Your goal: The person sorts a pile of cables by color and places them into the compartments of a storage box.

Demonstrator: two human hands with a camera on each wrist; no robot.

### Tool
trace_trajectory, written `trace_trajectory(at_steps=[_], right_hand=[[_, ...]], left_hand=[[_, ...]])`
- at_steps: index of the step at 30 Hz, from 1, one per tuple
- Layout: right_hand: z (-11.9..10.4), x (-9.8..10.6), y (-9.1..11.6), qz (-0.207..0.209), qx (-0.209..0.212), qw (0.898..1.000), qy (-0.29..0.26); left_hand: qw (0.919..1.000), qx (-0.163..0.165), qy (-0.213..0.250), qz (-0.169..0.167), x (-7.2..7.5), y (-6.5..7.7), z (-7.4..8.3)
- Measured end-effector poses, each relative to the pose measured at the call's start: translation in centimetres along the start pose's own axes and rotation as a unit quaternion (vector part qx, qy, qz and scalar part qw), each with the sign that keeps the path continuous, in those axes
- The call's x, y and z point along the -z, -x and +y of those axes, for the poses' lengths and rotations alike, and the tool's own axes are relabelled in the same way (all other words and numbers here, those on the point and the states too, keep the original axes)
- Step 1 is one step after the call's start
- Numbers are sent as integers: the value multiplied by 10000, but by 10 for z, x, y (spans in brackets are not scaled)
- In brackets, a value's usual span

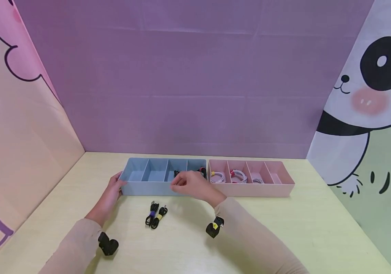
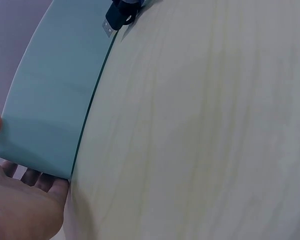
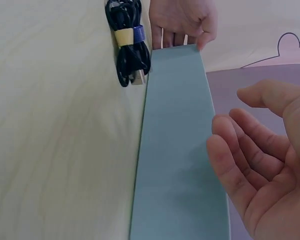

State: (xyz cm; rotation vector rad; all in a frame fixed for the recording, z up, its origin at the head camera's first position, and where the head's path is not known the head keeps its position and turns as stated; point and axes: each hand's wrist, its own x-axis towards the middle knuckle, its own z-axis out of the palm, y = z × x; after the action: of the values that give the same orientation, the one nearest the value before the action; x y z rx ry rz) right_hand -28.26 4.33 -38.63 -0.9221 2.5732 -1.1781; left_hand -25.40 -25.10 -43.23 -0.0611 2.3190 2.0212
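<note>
A blue divided box (image 1: 147,188) stands near the back of the table. My left hand (image 1: 112,189) holds its left end, fingers against the end wall and thumb by the top edge. Over the front rim, towards the box's right part, hovers my right hand (image 1: 193,185). Its fingers are loosely bent with nothing between them, as the right wrist view shows. Black cable (image 1: 176,173) shows in the third compartment, and a dark cable with red (image 1: 202,171) in the rightmost one, both partly hidden by that hand. The two left compartments hold nothing visible.
A pink divided box (image 1: 257,190) adjoins on the right, with coiled white cables (image 1: 239,176) in three compartments. Two bundled black cables, one with a purple tie (image 1: 152,214) and one with a yellow tie (image 1: 159,217), lie before the blue box. A purple backdrop (image 1: 195,95) rises behind.
</note>
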Motion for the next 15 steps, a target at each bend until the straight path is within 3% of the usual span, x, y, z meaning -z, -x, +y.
trace_trajectory(at_steps=[8, 15], right_hand=[[6, -16, 2, -393, 194, 9990, -36], [7, -29, 3, -484, 397, 9975, 336]], left_hand=[[10000, -26, 34, -2, -2, -5, -3], [10000, -33, -34, -12, -3, -4, -2]])
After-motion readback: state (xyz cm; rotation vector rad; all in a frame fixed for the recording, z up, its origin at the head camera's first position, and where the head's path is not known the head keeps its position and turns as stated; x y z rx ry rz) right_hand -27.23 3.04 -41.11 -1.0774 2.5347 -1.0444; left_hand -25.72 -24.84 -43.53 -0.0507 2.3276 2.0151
